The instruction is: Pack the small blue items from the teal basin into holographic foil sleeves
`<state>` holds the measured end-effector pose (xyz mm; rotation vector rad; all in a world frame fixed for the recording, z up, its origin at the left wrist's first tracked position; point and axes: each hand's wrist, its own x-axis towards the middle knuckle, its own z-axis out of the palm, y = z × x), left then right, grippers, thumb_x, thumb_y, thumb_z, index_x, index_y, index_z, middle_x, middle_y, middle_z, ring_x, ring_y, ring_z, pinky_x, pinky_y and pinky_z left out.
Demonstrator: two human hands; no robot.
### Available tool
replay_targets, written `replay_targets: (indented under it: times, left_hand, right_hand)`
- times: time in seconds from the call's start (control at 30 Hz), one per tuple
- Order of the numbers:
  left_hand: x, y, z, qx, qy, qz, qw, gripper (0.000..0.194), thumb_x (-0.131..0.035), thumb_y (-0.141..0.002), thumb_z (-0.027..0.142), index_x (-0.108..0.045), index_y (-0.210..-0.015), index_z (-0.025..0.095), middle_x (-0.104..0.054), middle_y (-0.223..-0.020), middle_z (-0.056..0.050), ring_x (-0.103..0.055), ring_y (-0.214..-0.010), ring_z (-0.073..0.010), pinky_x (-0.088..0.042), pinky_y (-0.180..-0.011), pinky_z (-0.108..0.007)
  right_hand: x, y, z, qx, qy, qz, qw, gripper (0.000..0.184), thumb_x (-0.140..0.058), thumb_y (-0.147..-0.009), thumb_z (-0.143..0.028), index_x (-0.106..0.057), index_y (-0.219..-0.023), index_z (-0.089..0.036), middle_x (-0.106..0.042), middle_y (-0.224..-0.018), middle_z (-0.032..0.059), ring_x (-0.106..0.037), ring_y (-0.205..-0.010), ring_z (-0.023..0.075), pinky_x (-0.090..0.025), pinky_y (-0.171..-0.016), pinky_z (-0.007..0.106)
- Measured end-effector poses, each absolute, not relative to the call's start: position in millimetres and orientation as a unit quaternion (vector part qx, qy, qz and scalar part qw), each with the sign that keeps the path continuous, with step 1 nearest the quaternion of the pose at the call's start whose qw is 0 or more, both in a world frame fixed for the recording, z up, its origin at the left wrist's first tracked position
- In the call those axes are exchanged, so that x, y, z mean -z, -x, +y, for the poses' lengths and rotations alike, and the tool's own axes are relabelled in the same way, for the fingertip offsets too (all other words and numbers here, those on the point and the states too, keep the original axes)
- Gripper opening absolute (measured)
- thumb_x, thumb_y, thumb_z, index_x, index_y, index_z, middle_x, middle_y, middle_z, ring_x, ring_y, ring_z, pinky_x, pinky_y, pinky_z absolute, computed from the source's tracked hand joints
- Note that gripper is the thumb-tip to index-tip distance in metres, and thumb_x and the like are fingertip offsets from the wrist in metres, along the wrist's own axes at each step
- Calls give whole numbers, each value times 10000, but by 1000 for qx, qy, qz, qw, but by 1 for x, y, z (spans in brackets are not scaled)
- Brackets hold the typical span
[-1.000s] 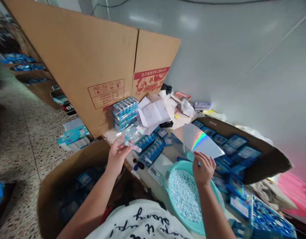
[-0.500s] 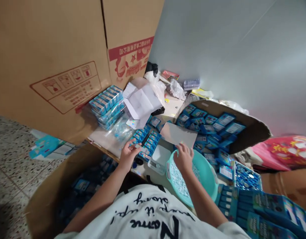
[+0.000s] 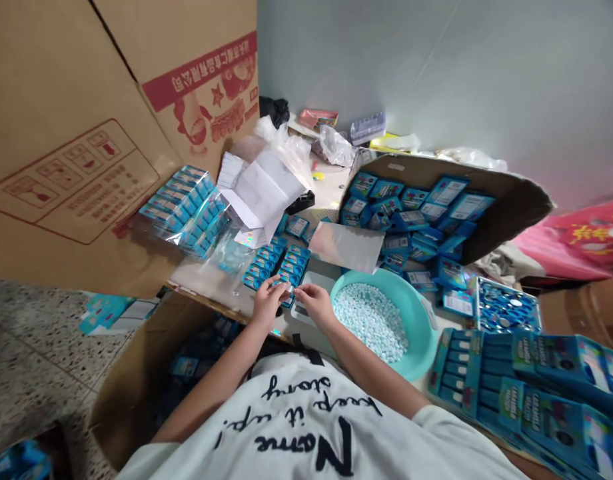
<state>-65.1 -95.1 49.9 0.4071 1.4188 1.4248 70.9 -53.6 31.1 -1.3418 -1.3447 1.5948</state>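
My left hand (image 3: 267, 303) and my right hand (image 3: 314, 301) meet over the table's near edge, fingers pinched together around a small pale strip-like item (image 3: 285, 288) held between them. What exactly the item is stays too small to name. Just beyond the hands lie rows of small blue packets (image 3: 274, 263) and a white scale-like device (image 3: 310, 283). A teal basin (image 3: 422, 327) full of small pale blue-white pieces (image 3: 371, 320) sits right of my right hand.
A shiny holographic sheet (image 3: 347, 247) lies behind the basin. A cardboard tray (image 3: 516, 200) holds several blue boxes. Large brown cartons (image 3: 86, 133) stand at the left. An open carton (image 3: 136, 373) with blue packs sits below the table. More blue packs (image 3: 531, 393) lie at the right.
My right hand left the basin's rim and moved left to meet my left hand at the small strip. The camera swung right and down.
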Motion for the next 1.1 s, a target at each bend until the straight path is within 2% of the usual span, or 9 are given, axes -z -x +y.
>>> replay_targets:
  times: [0.07, 0.13, 0.27, 0.4, 0.47, 0.53, 0.73, 0.9, 1.1]
  left_hand:
    - [-44, 66, -90, -571, -200, 618, 502, 554, -766, -746, 418, -540, -1170, 142, -745, -964, -123, -717, -790, -193, -575, -802, -381]
    - [-37, 69, -85, -544, -241, 652, 469, 523, -759, -752, 414, -554, -1149, 143, -745, -915, -119, -712, -775, -204, -564, -764, -363]
    - [-26, 78, -78, -477, -336, 715, 385, 353, -746, -767, 371, -634, -1032, 167, -742, -922, -120, -706, -863, -250, -520, -775, -349]
    - [-19, 80, -70, -408, -423, 743, 321, 182, -693, -808, 299, -680, -955, 192, -754, -905, -106, -677, -992, -282, -415, -994, -437]
    - [-15, 79, -67, -377, -459, 749, 295, 117, -675, -814, 261, -693, -916, 206, -761, -912, -96, -647, -1065, -291, -292, -1102, -483]
    - [-13, 79, -67, -348, -488, 754, 269, 92, -653, -823, 238, -701, -899, 223, -765, -933, -78, -631, -1090, -286, -213, -1141, -501]
    - [-5, 86, -69, -294, -536, 765, 202, 99, -614, -857, 256, -699, -905, 248, -772, -918, -30, -678, -970, -233, -308, -1074, -453]
    - [0, 92, -67, -280, -549, 767, 181, 113, -610, -876, 304, -683, -938, 245, -774, -907, -27, -692, -958, -239, -346, -1034, -450]
    - [3, 93, -70, -284, -560, 760, 169, 153, -643, -839, 254, -671, -989, 244, -773, -922, -31, -697, -956, -243, -380, -1027, -458]
  right_hand:
    - [-24, -70, -50, -598, 517, -514, 332, 290, -660, -762, -469, -667, -761, -179, -642, -642, 24, -594, -612, 182, -467, -605, 309]
    - [-18, -68, -48, -580, 529, -517, 341, 248, -633, -775, -433, -648, -754, -186, -624, -642, 16, -561, -604, 174, -437, -595, 302]
    - [-3, -62, -49, -547, 552, -519, 357, 189, -578, -796, -379, -601, -857, -202, -555, -660, -17, -498, -601, 161, -392, -581, 289]
    - [13, -58, -50, -544, 558, -517, 355, 254, -543, -811, -343, -528, -1035, -222, -480, -666, -53, -482, -599, 162, -389, -578, 283]
    - [21, -58, -51, -547, 560, -515, 350, 250, -537, -815, -340, -500, -1035, -227, -482, -675, -53, -490, -608, 168, -388, -582, 285]
    - [29, -58, -51, -551, 561, -510, 350, 238, -540, -809, -346, -478, -1006, -228, -484, -685, -51, -489, -612, 171, -385, -588, 289]
    - [42, -53, -51, -569, 538, -493, 378, 189, -564, -790, -357, -433, -849, -233, -465, -741, -35, -468, -661, 168, -381, -625, 297]
    - [44, -50, -50, -576, 535, -482, 387, 192, -569, -787, -337, -404, -779, -238, -430, -703, -48, -432, -647, 158, -350, -618, 286]
    - [47, -49, -54, -604, 532, -447, 390, 185, -553, -781, -342, -399, -767, -239, -439, -703, -48, -422, -643, 149, -353, -609, 274]
